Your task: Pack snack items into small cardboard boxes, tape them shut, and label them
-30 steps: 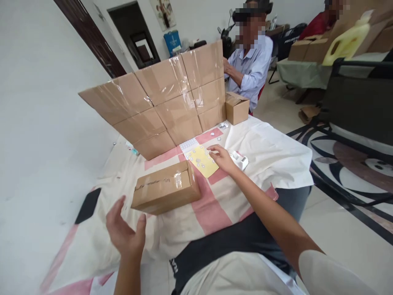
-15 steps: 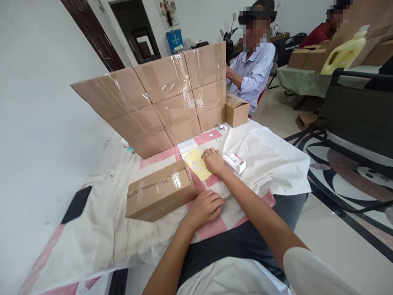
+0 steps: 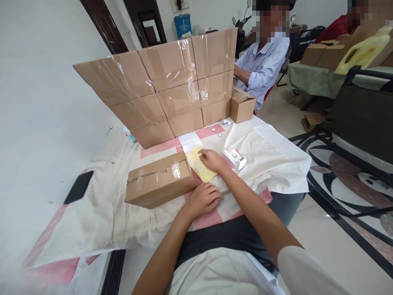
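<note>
My right hand (image 3: pixel 211 159) is over a yellow sheet (image 3: pixel 207 175) dotted with small pale stickers. Its index finger reaches out and touches the sheet, while the other fingers curl loosely; I make out nothing held. A white sheet with rows of small printed marks (image 3: pixel 190 147) adjoins the yellow one at its far end. My left hand (image 3: pixel 203 200) rests palm down on the cloth near the table's front edge, fingers slightly bent and empty. Beside its fingertips lies a long cardboard box (image 3: pixel 159 180). A white tape dispenser (image 3: pixel 233 158) sits just right of my right hand.
A wall of taped cardboard boxes (image 3: pixel 181 102) stands across the table's back, with a small box (image 3: pixel 242 107) at its right end. A black phone-like slab (image 3: pixel 79 187) lies at left. Beyond the wall sits a person in a light blue shirt (image 3: pixel 268 61).
My right hand has shifted slightly on the yellow sheet; its index finger now points out while the others have curled in. The left hand stays resting. The camera view has tilted a little.
</note>
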Action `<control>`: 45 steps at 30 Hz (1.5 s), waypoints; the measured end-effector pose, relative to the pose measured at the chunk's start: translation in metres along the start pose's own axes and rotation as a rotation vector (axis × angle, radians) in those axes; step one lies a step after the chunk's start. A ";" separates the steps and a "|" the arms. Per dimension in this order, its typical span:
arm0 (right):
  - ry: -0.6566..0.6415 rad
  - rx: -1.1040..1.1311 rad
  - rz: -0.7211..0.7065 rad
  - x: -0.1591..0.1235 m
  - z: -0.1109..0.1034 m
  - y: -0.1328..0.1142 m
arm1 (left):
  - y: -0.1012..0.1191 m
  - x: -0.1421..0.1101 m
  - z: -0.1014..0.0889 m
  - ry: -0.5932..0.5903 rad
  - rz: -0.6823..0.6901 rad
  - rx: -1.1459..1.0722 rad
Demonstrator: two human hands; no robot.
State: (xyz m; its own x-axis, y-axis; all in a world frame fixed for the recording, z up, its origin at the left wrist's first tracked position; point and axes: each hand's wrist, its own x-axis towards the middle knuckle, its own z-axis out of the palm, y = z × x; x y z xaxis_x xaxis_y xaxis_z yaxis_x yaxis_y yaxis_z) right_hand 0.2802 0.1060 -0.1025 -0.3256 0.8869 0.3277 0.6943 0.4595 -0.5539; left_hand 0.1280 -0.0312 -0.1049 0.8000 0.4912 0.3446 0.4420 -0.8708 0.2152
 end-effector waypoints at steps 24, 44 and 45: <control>-0.061 -0.008 0.335 -0.003 -0.024 0.003 | 0.002 -0.003 0.016 -0.038 -0.245 0.001; -0.038 -0.052 0.284 -0.005 -0.016 0.012 | 0.004 -0.002 0.013 -0.036 -0.236 0.015; -0.035 -0.054 0.281 -0.005 -0.016 0.012 | 0.005 -0.002 0.013 -0.036 -0.235 0.017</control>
State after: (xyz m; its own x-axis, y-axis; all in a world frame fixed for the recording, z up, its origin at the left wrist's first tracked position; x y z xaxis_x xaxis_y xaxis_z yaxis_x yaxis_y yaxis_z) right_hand 0.3006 0.1066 -0.0989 -0.1371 0.9807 0.1397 0.7932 0.1932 -0.5775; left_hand 0.1335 -0.0364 -0.1160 0.6882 0.6797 0.2537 0.6243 -0.7330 0.2703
